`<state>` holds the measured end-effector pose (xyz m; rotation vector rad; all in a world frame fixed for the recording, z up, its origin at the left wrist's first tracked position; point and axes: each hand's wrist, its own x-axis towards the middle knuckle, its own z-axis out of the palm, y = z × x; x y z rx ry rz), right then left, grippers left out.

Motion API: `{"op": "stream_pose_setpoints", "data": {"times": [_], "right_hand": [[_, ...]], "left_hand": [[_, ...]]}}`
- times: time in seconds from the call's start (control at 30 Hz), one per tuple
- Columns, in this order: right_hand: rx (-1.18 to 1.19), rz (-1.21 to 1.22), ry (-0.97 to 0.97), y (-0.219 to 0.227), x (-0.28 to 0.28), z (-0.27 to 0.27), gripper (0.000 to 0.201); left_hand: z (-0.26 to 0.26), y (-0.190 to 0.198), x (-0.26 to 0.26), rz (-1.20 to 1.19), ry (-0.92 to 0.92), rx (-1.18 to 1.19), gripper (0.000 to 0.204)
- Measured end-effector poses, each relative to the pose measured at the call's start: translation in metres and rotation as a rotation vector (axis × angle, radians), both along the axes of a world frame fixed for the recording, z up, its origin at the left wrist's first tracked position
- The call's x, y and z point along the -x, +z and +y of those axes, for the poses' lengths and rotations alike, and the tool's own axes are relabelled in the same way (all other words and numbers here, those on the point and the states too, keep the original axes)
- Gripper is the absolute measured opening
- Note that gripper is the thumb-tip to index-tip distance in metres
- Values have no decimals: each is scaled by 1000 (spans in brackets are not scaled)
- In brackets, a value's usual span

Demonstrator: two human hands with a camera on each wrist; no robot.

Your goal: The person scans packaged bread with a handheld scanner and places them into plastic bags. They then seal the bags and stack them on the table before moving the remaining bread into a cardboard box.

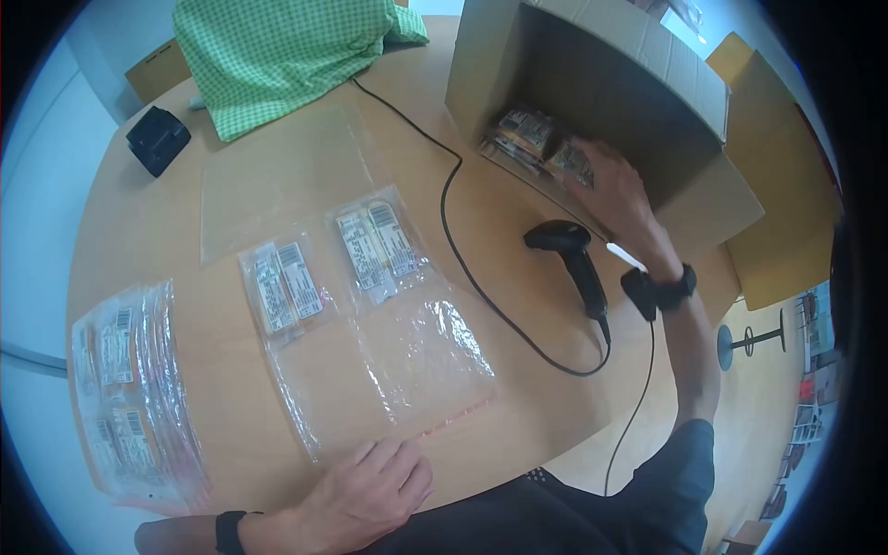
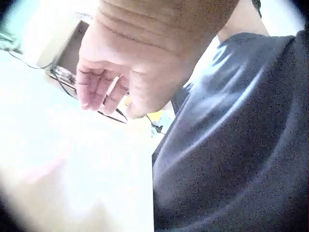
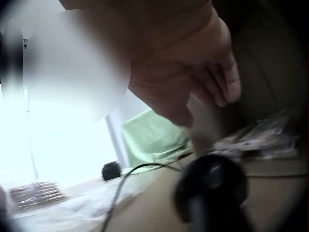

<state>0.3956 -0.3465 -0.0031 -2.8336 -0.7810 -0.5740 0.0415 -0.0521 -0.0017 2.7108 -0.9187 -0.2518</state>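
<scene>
My right hand [image 1: 615,185] reaches into the cardboard box [image 1: 638,102], next to small labelled packets [image 1: 527,134] at its mouth. In the right wrist view its thumb and bent fingers stand apart, just above the clear-wrapped packets [image 3: 263,142]. My left hand [image 1: 375,490] rests at the table's near edge with fingers loosely curled and nothing in them. Just beyond it lies a clear plastic sleeve [image 1: 407,361] with two labelled packets [image 1: 377,245] in its upper right pocket and two more [image 1: 285,287] in its upper left.
A black barcode scanner [image 1: 573,259] lies right of centre, its cable [image 1: 449,217] looping across the table. Filled sleeves [image 1: 139,398] are stacked at left. At the back are another clear sleeve [image 1: 287,185], a black stand [image 1: 157,139] and a green checked cloth [image 1: 287,55].
</scene>
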Motion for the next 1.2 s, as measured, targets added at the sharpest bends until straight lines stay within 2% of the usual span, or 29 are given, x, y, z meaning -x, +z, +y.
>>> {"op": "stream_pose_setpoints", "data": {"times": [0.03, 0.1, 0.13, 0.17, 0.2, 0.23, 0.27, 0.3, 0.33, 0.4, 0.43, 0.5, 0.53, 0.6, 0.63, 0.7, 0.73, 0.77, 0.83, 0.87, 0.9, 0.97, 1.0, 1.07, 1.2], "right_hand": [[-2, -10, 4, -12, -18, -13, 57], [72, 104, 95, -45, -49, -34, 77], [91, 46, 134, -58, -56, -43, 77], [111, -15, 172, -71, -64, -52, 76], [109, 120, 62, -68, -65, -55, 70], [108, 254, -48, -63, -65, -54, 63], [111, 253, -36, -43, -53, -40, 63], [228, 303, -258, -12, -28, -18, 54], [340, 351, -481, 7, -5, -6, 46], [-50, -95, -73, 5, 35, -14, 39], [-73, -195, 63, 14, 63, -2, 40], [-122, -316, 304, 20, 118, 25, 45], [-38, -314, 393, 22, 140, 34, 46], [86, -270, 563, 20, 176, 49, 45], [140, -189, 609, 15, 186, 53, 47], [-9, 110, 688, 13, 193, 50, 50], [-7, 112, 696, 7, 192, 42, 50], [-104, 98, 563, -5, 186, 24, 52], [-263, 106, 245, -24, 167, -6, 54], [-326, 121, 56, -32, 156, -16, 53], [-322, 116, 46, -37, 146, -22, 53], [-411, 280, -162, -43, 124, -30, 56], [-405, 265, -180, -50, 111, -33, 56], [-444, 536, -118, -66, 88, -38, 57], [-436, 656, -90, -58, 78, -26, 60]], "left_hand": [[2, 1, -7, -10, 4, -2, 35], [8, 1, -21, -3, 115, 384, 29], [11, 5, -30, -10, 122, 381, 29], [13, 10, -40, 225, 233, 484, 30], [14, 13, -48, 467, 343, 587, 34], [14, 11, -55, 468, 352, 591, 34], [14, 5, -64, 639, 489, 783, 37], [13, -1, -72, 808, 630, 978, 40], [12, -4, -80, 803, 648, 981, 40], [9, -3, -101, 982, 669, 1346, 54], [5, 3, -111, 963, 687, 1351, 54], [-6, 14, -125, 1215, 784, 1662, 60], [-13, 13, -128, 1207, 797, 1661, 60], [-23, 8, -134, 1063, 588, 1637, 55], [-22, 2, -134, 1064, 593, 1634, 55], [-18, -11, -133, 867, 582, 1441, 50], [-19, -8, -131, 859, 616, 1516, 49], [-10, -9, -131, 855, 622, 1521, 49], [24, -16, -128, 892, 654, 1215, 49], [34, -24, -126, 854, 655, 1269, 49], [42, -24, -124, 859, 643, 1269, 49], [52, -21, -125, 844, 672, 1340, 50], [55, -20, -126, 851, 646, 1341, 50], [59, -17, -128, 846, 689, 1291, 51], [55, -11, -133, 843, 690, 1297, 52]]}}
